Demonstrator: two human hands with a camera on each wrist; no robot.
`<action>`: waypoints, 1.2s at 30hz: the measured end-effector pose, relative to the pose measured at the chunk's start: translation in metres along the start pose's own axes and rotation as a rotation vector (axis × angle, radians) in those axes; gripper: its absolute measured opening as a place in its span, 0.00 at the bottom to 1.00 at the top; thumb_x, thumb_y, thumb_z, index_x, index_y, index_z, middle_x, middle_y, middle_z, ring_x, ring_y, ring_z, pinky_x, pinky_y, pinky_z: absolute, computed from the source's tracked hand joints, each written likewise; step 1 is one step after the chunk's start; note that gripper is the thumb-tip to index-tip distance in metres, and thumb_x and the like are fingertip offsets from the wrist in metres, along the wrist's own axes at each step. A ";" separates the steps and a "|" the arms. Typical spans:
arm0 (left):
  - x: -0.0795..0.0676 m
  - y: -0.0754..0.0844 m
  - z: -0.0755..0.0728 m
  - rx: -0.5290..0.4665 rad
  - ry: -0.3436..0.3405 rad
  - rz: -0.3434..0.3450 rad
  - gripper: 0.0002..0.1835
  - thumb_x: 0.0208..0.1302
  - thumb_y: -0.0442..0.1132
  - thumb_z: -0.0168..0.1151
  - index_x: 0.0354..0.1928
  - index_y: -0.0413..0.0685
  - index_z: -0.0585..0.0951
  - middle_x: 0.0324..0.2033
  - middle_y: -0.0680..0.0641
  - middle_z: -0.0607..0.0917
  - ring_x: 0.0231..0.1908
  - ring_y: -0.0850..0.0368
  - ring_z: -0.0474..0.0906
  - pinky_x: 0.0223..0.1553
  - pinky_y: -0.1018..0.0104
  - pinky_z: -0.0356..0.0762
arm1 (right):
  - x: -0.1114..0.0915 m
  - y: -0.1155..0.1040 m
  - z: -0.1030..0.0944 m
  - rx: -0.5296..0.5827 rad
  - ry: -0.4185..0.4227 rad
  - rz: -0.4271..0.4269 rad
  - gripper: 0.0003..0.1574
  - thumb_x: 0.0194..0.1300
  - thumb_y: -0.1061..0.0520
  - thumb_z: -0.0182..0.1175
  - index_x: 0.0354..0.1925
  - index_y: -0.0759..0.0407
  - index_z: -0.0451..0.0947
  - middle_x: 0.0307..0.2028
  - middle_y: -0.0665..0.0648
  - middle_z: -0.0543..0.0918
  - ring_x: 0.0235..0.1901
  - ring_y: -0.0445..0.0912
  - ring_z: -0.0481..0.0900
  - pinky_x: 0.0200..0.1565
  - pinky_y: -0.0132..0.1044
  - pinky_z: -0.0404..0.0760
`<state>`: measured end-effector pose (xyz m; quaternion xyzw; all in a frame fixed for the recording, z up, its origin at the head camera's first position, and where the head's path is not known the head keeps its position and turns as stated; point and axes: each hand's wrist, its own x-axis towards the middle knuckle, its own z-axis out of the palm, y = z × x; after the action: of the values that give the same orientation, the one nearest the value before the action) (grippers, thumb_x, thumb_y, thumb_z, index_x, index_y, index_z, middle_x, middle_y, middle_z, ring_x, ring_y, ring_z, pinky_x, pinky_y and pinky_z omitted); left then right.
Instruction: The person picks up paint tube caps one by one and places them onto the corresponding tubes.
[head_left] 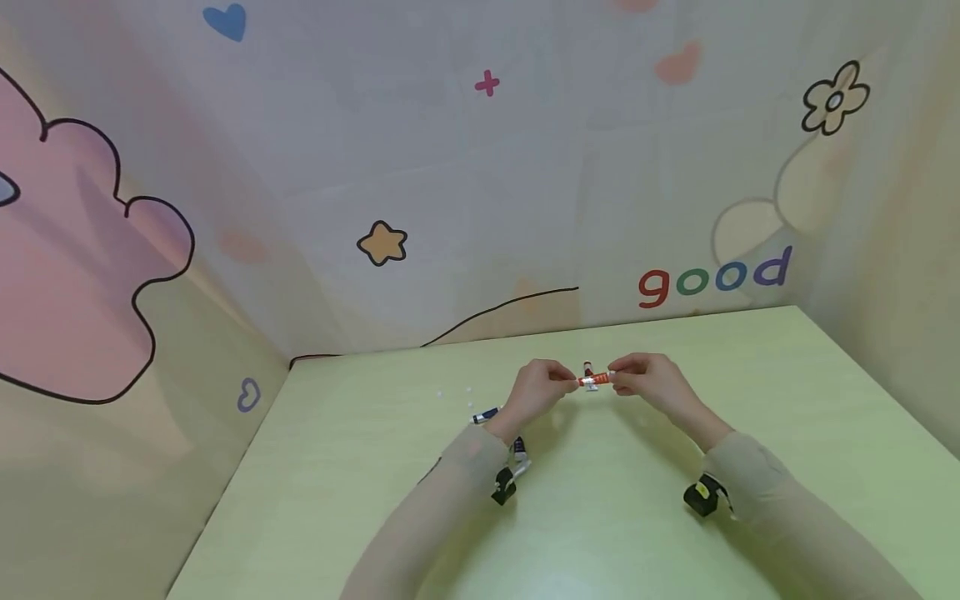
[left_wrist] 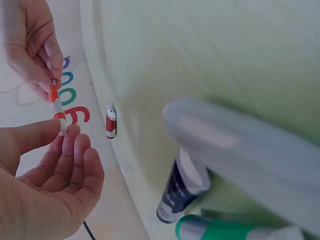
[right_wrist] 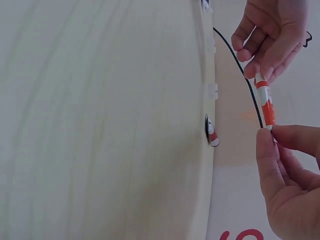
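Both hands hold one small orange-and-white paint tube (head_left: 597, 379) between them, nearly level above the far part of the table. My left hand (head_left: 536, 390) pinches the white cap end between thumb and index finger, its other fingers loosely bent. At the opposite, flattened silver end, the thumb and fingertips of my right hand (head_left: 657, 385) pinch the tube (right_wrist: 266, 105). Behind it on the table lies a dark red and white tube (left_wrist: 110, 122), partly overlapped by the held one in the head view.
Near the left wrist lie dark blue paint tubes (head_left: 486, 415) (left_wrist: 175, 195), and a green tube (left_wrist: 220, 231) shows in the left wrist view. Several small white bits (head_left: 439, 393) are scattered at left. A blurred grey shape (left_wrist: 245, 155) covers part of that view. A printed cloth wall (head_left: 487, 183) stands behind.
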<state>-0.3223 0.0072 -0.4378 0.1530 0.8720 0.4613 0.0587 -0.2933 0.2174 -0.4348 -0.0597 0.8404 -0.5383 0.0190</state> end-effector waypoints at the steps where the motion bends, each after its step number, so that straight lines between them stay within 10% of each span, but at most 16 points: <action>1: 0.001 -0.001 0.001 -0.004 -0.004 -0.009 0.06 0.66 0.37 0.68 0.39 0.41 0.87 0.32 0.50 0.86 0.30 0.62 0.78 0.32 0.71 0.75 | 0.000 0.001 0.001 -0.002 0.000 0.013 0.20 0.73 0.61 0.59 0.56 0.75 0.76 0.48 0.69 0.83 0.42 0.55 0.85 0.48 0.40 0.84; 36: 0.003 -0.002 0.029 0.107 -0.042 -0.164 0.04 0.62 0.34 0.71 0.31 0.41 0.88 0.22 0.52 0.81 0.22 0.61 0.70 0.23 0.72 0.68 | 0.005 0.016 0.000 -0.136 -0.160 0.244 0.11 0.69 0.69 0.57 0.46 0.77 0.79 0.38 0.64 0.82 0.31 0.46 0.79 0.37 0.35 0.84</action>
<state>-0.3183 0.0301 -0.4554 0.0938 0.9035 0.4045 0.1062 -0.2998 0.2235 -0.4489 -0.0012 0.8717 -0.4675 0.1471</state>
